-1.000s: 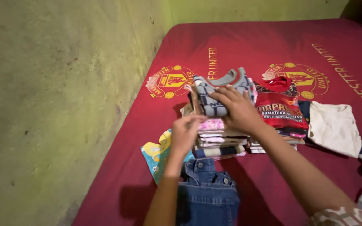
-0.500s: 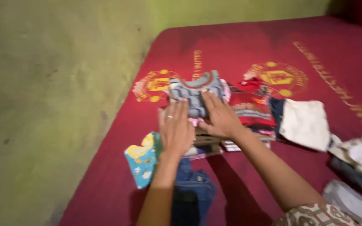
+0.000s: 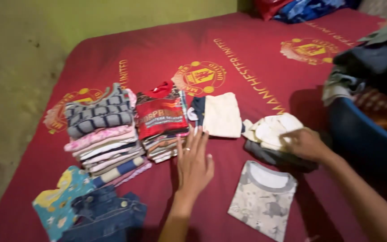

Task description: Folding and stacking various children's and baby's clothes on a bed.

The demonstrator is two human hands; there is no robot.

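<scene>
Gripping crumpled cream cloth (image 3: 272, 131), right hand (image 3: 305, 144) curls its fingers (image 3: 290, 136).

No packages, signs or screens that I can see, only printed emblems, round yellow crests (image 3: 201, 77) with yellow lettering on the red bedsheet (image 3: 256, 54), a printed panel on the folded red shirt (image 3: 160, 117)
</scene>
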